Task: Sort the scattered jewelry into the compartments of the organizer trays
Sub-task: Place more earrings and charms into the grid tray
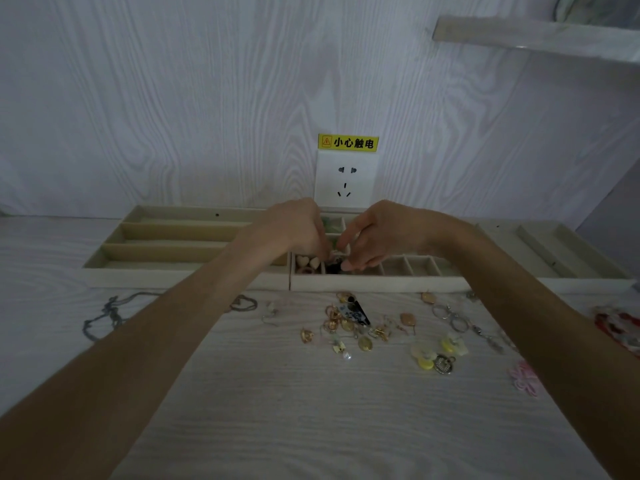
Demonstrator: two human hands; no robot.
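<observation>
Jewelry [349,323] lies mostly scattered on the worktop [277,393] in front of me: gold rings and charms in a loose cluster near the middle, yellow flower pieces [436,351] to the right, a grey chain [104,317] off to the left. A few pieces already sit in the middle organizer tray [377,283], among them two pale hearts [308,261] in a near-left compartment.

Both my hands are over that tray. My left hand [298,230] has its fingers curled down, the tips drawn together over a small compartment, and my right hand [374,233] mirrors it, fingertips bent toward the same spot. They seem to be working a small dark piece [334,266] between them, but my fingers hide it, so I cannot tell whether either hand really pinches it.

These things look light and tiny, I judge. The rings and charms are stiff and probably slippery, best pinched by the edge or loop. The chains are limp and will likely tangle, so I would lift them from the middle.

The worktop is pale woodgrain, flat and smooth. The left tray [173,233] has long empty channels; a third tray [561,247] sits to the right. Behind them stands a woodgrain wall with a socket [346,180] under a yellow warning label [348,143]. The light is dim.
</observation>
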